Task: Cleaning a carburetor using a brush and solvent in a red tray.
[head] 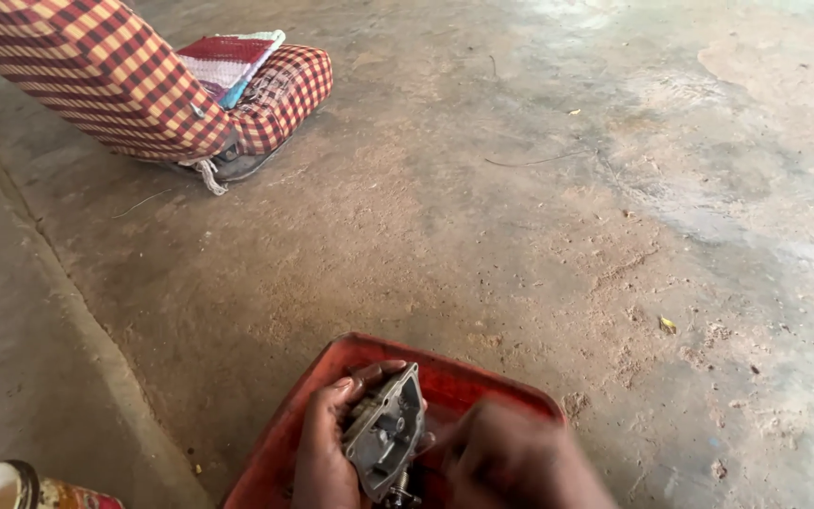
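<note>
- Two hands met over the red tray (308, 405) on the floor, with the grey metal part (385, 432) between them and above the tray's middle.
- My left hand (324, 448) was closed around the part's left edge, fingers curled over its top.
- The part's long axis ran tilted, upper end away from me, lower end toward me.
- My right hand (511, 462) sat just right of the part, blurred; I could not tell whether it gripped anything.
- Left of the tray, a person's checked sleeve (124, 75) rested well apart on the floor.
</note>
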